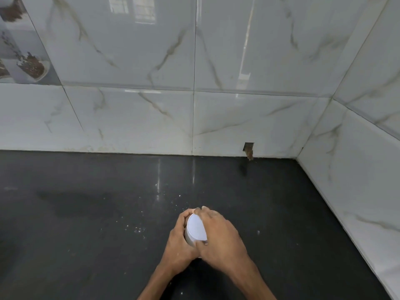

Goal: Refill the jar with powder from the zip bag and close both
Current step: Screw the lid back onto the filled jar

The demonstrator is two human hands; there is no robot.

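Only two hands and forearms of the person show, cut off by the near edge. The left hand (177, 237) and left forearm (155, 284) are bare all the way down, as are the right hand (218, 232) and right forearm (253, 280). A few pale specks sit on the left hand near the wrist; the right fingertips (203, 208) look faintly dusted

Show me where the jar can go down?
Bare glossy black counter stretches left of the left hand, up to the grey marble-tiled wall, and right of the right hand toward the corner. Crowded where both hands grip the white round jar.
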